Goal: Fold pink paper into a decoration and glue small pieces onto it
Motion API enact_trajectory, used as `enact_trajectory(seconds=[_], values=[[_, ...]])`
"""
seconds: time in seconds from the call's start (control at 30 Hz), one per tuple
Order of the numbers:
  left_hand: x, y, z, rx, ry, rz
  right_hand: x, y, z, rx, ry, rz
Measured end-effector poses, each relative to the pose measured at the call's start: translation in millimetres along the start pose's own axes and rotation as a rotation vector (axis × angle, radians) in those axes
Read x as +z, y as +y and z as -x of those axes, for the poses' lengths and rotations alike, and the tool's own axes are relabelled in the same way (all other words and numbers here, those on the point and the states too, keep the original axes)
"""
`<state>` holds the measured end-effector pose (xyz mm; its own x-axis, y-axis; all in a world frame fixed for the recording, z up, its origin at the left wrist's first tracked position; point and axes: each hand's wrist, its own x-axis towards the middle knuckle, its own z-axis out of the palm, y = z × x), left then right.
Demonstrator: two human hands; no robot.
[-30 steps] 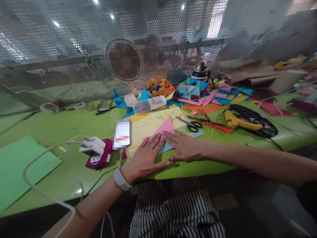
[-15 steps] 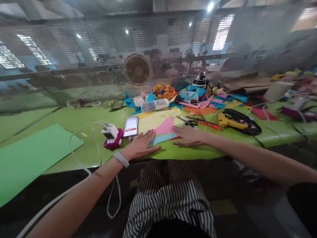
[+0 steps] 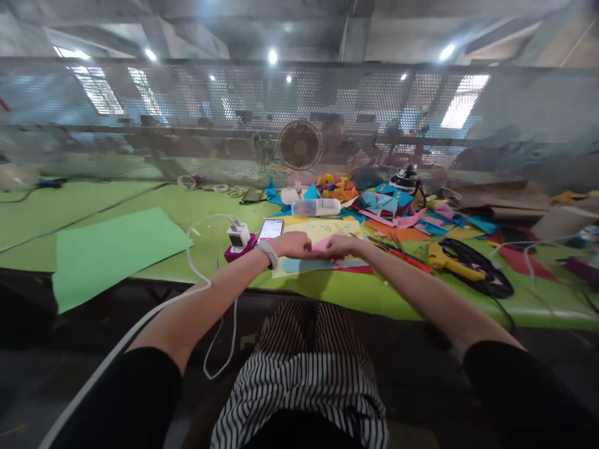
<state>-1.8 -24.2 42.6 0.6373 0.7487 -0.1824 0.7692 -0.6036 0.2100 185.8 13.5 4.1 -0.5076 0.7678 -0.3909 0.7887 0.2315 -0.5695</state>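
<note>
My left hand (image 3: 294, 244) and my right hand (image 3: 340, 246) meet over a small pink paper (image 3: 322, 244) on the green table (image 3: 196, 212). Both hands look closed, pinching the pink paper from either side. It lies on a blue sheet (image 3: 304, 265) and a yellow sheet (image 3: 322, 229). A white band sits on my left wrist. A phone (image 3: 271, 229) lies just left of my left hand.
A magenta power block with white chargers (image 3: 238, 240) trails a white cable off the table edge. A large green sheet (image 3: 115, 249) lies left. Scissors (image 3: 374, 240), a yellow glue gun (image 3: 449, 262), a bottle (image 3: 318, 207), paper scraps and a fan (image 3: 299, 146) stand behind.
My head has pulled back and up, so the table looks farther away. Both hands went from lying flat on the papers to closing together on the pink paper.
</note>
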Motion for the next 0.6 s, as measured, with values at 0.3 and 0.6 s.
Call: enact_trajectory(seconds=[0.3, 0.6], values=[[10.5, -12.0, -33.2, -0.273, -0.280, 0.470, -0.4, 11.7, -11.5, 0.074, -0.065, -0.067], [16.2, -17.9, -42.5, -0.376, -0.245, 0.596, -11.6, 25.4, 10.3, 0.154, -0.075, -0.106]])
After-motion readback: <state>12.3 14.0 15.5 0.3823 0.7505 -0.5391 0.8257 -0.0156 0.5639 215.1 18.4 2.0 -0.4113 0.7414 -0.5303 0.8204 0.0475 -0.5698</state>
